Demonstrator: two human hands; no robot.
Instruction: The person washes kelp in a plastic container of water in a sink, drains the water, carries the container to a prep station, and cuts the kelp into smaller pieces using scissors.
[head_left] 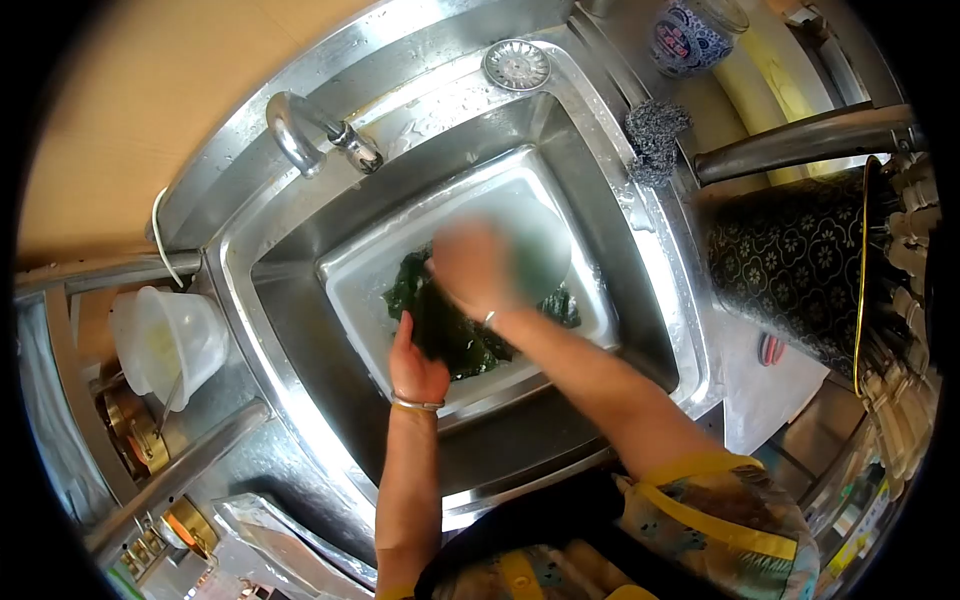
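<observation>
Dark green, wet leaves that look like seaweed [450, 335] lie in a pale rectangular tub [350, 290] inside the steel sink. My left hand [415, 368] is at the near left edge of these leaves, thumb pointing up and fingers curled against them, partly hidden. Over the leaves is my right hand [470, 262], smeared by motion, so its fingers cannot be made out. Just right of it shows a round, pale, blurred shape [542, 240] with green on its left part; its kind is unclear. More green leaf pokes out below my right wrist.
A curved faucet [295, 135] rises at the sink's back left. On the rim are a drain strainer [517, 65] and a steel-wool scrubber [656, 140]. A translucent plastic container [170, 340] stands left. To the right are a patterned black holder [790, 265] and a blue-white jar [690, 38].
</observation>
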